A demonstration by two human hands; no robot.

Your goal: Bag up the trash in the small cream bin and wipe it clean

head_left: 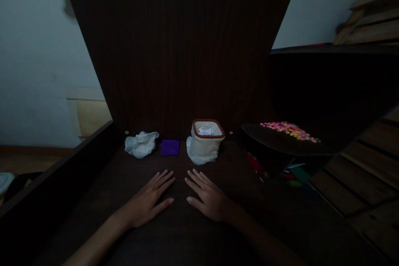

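My left hand [150,200] lies flat on the dark wooden desktop [174,241], fingers apart, holding nothing. Opposite it, my right hand [208,198] rests palm down in the same way, also without anything in it. Beyond the right hand stands a small square bin [204,147] with a brown rim, lined with a whitish plastic bag; some crumpled white material [205,131] shows inside. A flat purple square [170,147] lies left of the bin, its kind unclear. Further left sits a crumpled white plastic bag [141,144]. Neither hand touches these things.
A tall dark panel [187,50] closes off the back, and a raised edge [62,162] runs along the left. At right, a rounded shelf [264,137] carries a cluster of pink and yellow pieces [291,130]. Beneath it are red and green items [301,174], dim and hard to make out.
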